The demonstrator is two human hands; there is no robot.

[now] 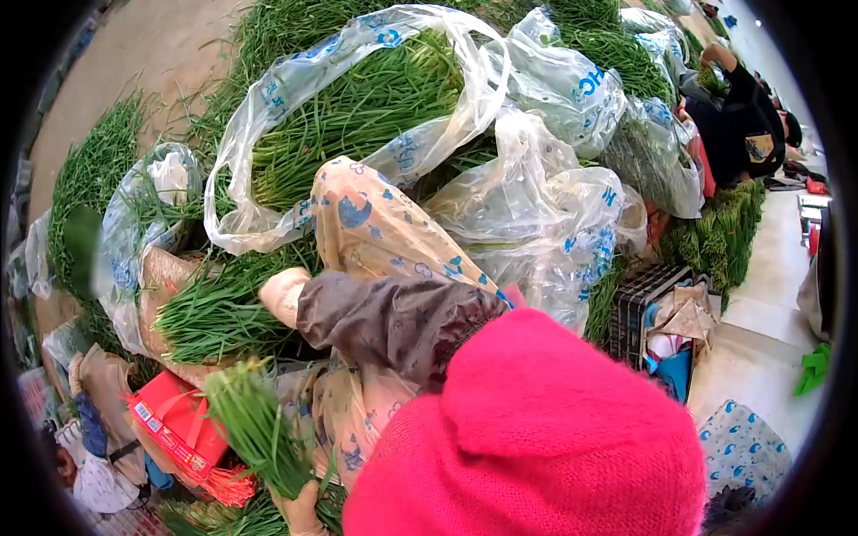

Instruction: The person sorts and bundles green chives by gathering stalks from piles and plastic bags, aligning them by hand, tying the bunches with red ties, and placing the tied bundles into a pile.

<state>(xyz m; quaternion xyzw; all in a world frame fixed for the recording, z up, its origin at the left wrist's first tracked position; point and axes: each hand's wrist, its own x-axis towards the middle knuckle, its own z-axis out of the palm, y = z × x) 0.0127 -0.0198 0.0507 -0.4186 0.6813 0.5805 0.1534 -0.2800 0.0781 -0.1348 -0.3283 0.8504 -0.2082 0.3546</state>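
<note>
My left hand, at the bottom edge, is closed around a bunch of green chives whose leafy ends point up and left. My right hand reaches out from a dark sleeve cover. It is curled at the stem end of a loose heap of chives, its fingers partly hidden among the leaves. Patterned trousers cover my knee beside it. Beyond that knee, a large clear plastic bag stands wide around a thick pile of chives.
A red bag lies left of the held bunch. More clear bags and greens crowd the right of my knee. A checked basket with cloths stands farther right. Another person in dark clothes works at upper right. My pink knit clothing blocks the lower middle.
</note>
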